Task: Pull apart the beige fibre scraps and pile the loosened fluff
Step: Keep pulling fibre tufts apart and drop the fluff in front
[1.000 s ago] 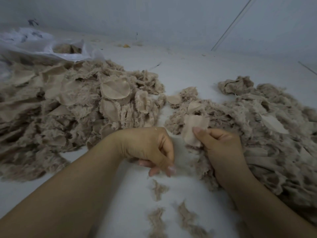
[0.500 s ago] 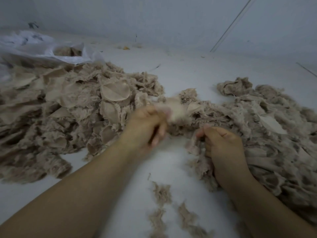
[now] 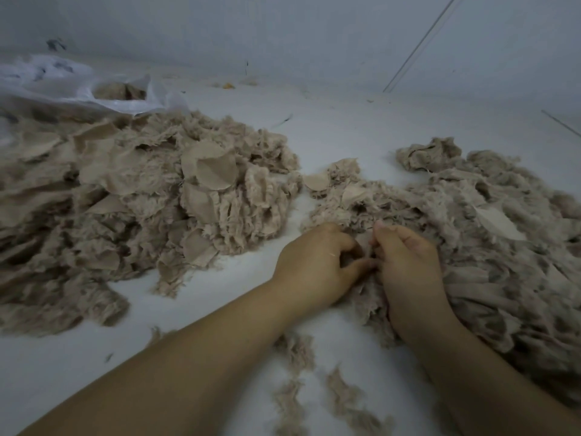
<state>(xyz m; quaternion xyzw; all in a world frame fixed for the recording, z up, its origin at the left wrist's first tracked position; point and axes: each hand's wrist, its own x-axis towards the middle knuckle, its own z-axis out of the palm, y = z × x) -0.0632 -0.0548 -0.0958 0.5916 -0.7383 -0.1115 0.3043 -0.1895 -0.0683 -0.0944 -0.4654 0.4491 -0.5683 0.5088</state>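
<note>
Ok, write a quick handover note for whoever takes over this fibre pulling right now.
Left hand: curled, pinching scrap at the near edge of the right pile.
Right hand: curled, gripping the same clump, the two hands touching.
Left pile: large heap of scraps and fluff in front of the plastic bag.
Loose strands lie on the white surface near the forearms.
Done: I cannot tell which heap holds finished fluff.
Left: pull this clump apart, pile it, then work through the flat scraps.
</note>
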